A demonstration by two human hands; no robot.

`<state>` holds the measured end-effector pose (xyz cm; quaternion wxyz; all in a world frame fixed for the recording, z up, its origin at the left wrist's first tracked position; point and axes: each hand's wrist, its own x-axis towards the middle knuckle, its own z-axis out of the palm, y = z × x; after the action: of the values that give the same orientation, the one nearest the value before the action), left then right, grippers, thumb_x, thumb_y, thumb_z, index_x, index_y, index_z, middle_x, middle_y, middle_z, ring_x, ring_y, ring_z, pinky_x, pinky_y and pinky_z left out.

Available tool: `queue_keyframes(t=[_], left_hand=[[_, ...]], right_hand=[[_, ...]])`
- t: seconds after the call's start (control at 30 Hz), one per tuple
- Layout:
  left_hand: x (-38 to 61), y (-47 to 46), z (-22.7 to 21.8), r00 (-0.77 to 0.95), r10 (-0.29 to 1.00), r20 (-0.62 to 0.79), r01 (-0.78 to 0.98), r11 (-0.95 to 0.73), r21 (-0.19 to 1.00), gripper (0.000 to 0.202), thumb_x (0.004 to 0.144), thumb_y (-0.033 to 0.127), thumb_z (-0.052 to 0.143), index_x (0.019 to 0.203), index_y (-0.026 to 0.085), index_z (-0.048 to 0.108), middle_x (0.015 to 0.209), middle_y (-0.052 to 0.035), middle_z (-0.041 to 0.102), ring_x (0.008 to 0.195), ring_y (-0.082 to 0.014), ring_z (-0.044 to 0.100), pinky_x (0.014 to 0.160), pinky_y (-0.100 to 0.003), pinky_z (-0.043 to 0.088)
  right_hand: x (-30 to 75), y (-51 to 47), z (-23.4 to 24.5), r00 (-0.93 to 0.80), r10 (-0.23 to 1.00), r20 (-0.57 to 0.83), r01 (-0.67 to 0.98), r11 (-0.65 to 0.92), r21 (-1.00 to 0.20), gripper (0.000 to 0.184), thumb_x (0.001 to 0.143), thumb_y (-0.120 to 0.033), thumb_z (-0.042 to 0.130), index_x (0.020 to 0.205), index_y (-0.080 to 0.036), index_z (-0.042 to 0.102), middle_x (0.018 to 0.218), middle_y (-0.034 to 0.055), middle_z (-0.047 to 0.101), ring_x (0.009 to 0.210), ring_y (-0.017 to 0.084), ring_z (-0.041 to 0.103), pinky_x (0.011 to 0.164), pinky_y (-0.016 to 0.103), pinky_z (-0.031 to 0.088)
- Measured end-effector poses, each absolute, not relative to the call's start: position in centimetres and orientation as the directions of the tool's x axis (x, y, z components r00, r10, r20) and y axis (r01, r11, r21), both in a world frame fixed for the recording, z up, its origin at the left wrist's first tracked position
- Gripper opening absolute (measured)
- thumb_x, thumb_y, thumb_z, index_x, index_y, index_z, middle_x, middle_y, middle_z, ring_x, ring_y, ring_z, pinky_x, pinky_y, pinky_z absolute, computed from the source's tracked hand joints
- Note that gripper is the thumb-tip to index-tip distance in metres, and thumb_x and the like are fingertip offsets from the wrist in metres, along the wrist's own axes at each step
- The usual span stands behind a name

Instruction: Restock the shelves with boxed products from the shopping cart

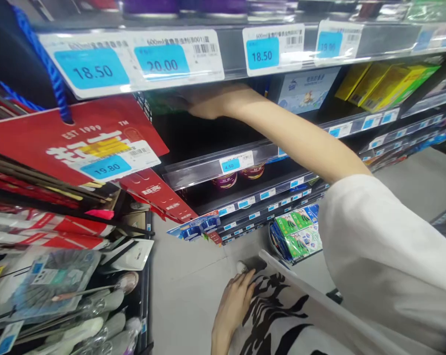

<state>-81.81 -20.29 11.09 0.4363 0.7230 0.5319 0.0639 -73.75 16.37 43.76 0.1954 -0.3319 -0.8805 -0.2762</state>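
My right arm stretches up and left into a dark shelf bay under the price rail. There my right hand [208,104] lies against a dim green package [163,101]. Its fingers are lost in shadow and blur, so the grip is unclear. My left hand [235,301] hangs low at the bottom centre against my white shirt with black markings [278,310]. Its fingers are loosely extended and hold nothing.
Price tags [92,69] reading 18.50 and 20.00 line the shelf edge above. A red hanging card [78,140] tagged 19.80 and racks of utensils [60,291] crowd the left. Lower shelves hold purple cups [225,180]. A basket of green packs [297,231] stands on the grey floor.
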Motion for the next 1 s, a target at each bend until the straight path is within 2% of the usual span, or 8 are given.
queue_keyframes(t=[0.07, 0.2, 0.33, 0.43, 0.53, 0.67, 0.8, 1.0], left_hand=[[-81.8, -20.2, 10.4, 0.432, 0.802, -0.412, 0.754, -0.071, 0.653, 0.050, 0.108, 0.031, 0.036, 0.154, 0.021, 0.053, 0.149, -0.0087, 0.063, 0.136, -0.0287, 0.059, 0.116, -0.045, 0.047], [-81.9, -19.3, 9.4, 0.478, 0.733, -0.484, 0.808, -0.151, 0.569, 0.050, 0.108, 0.030, 0.037, 0.155, 0.020, 0.052, 0.149, -0.0104, 0.064, 0.135, -0.0293, 0.060, 0.115, -0.044, 0.047], [-82.0, -17.8, 9.2, 0.521, 0.684, -0.510, 0.822, -0.241, 0.517, 0.052, 0.109, 0.031, 0.035, 0.156, 0.017, 0.049, 0.148, -0.0126, 0.063, 0.134, -0.0288, 0.060, 0.113, -0.042, 0.049], [-82.0, -16.5, 9.2, 0.539, 0.655, -0.529, 0.828, -0.297, 0.476, 0.053, 0.109, 0.029, 0.034, 0.158, 0.014, 0.047, 0.148, -0.0154, 0.063, 0.135, -0.0298, 0.060, 0.112, -0.043, 0.049], [-81.9, -15.5, 9.1, 0.539, 0.647, -0.539, 0.836, -0.336, 0.433, 0.052, 0.109, 0.027, 0.032, 0.156, 0.013, 0.049, 0.144, -0.0172, 0.066, 0.130, -0.0298, 0.063, 0.109, -0.044, 0.051], [-81.5, -14.4, 9.0, 0.515, 0.646, -0.564, 0.856, -0.357, 0.373, 0.051, 0.110, 0.029, 0.033, 0.155, 0.012, 0.049, 0.141, -0.0181, 0.067, 0.129, -0.0303, 0.064, 0.107, -0.043, 0.052], [-80.5, -13.4, 8.9, 0.494, 0.607, -0.623, 0.869, -0.379, 0.319, 0.053, 0.110, 0.031, 0.032, 0.157, 0.011, 0.046, 0.146, -0.0180, 0.064, 0.132, -0.0299, 0.063, 0.109, -0.042, 0.050], [-78.0, -12.7, 8.8, 0.440, 0.581, -0.685, 0.894, -0.358, 0.270, 0.055, 0.109, 0.032, 0.031, 0.159, 0.011, 0.042, 0.152, -0.0182, 0.059, 0.137, -0.0303, 0.058, 0.111, -0.041, 0.048]], right_hand=[[-71.2, 13.2, 42.8, -0.841, 0.374, 0.390, 0.538, 0.657, 0.529, 0.096, 0.097, -0.055, -0.009, 0.103, 0.009, 0.063, 0.105, -0.0010, 0.073, 0.097, 0.011, 0.073, 0.069, 0.011, 0.046], [-65.1, 5.9, 39.3, -0.890, 0.164, 0.425, 0.405, 0.711, 0.574, 0.068, 0.111, -0.045, 0.010, 0.145, -0.005, 0.052, 0.135, 0.0069, 0.065, 0.133, 0.022, 0.062, 0.095, 0.038, 0.055], [-59.8, 0.6, 33.4, -0.867, 0.235, 0.439, 0.374, 0.891, 0.260, 0.045, 0.112, -0.036, 0.036, 0.151, -0.017, 0.050, 0.151, 0.0089, 0.057, 0.145, 0.021, 0.052, 0.119, 0.047, 0.046], [-56.1, -2.9, 26.4, -0.760, 0.422, 0.495, 0.451, 0.890, -0.067, 0.046, 0.109, -0.027, 0.044, 0.154, -0.021, 0.043, 0.146, 0.0099, 0.061, 0.143, 0.021, 0.051, 0.118, 0.046, 0.047], [-52.9, -7.2, 16.9, -0.459, 0.792, 0.403, 0.661, 0.608, -0.441, 0.044, 0.107, -0.026, 0.046, 0.150, -0.020, 0.043, 0.129, 0.0140, 0.069, 0.123, 0.024, 0.061, 0.104, 0.046, 0.054], [-49.8, -13.6, 4.4, -0.205, 0.979, -0.002, 0.807, 0.168, -0.566, 0.039, 0.107, -0.032, 0.040, 0.141, -0.016, 0.052, 0.129, 0.0178, 0.067, 0.117, 0.030, 0.062, 0.102, 0.053, 0.053], [-47.5, -18.4, -3.5, 0.096, 0.923, -0.372, 0.782, -0.300, -0.545, 0.048, 0.100, -0.030, 0.052, 0.145, -0.015, 0.049, 0.142, 0.0175, 0.060, 0.133, 0.031, 0.055, 0.116, 0.050, 0.044], [-43.9, -19.7, -8.6, 0.447, 0.694, -0.565, 0.620, -0.695, -0.363, 0.067, 0.092, -0.037, 0.066, 0.149, -0.011, 0.041, 0.149, 0.0223, 0.051, 0.136, 0.039, 0.049, 0.111, 0.044, 0.044]])
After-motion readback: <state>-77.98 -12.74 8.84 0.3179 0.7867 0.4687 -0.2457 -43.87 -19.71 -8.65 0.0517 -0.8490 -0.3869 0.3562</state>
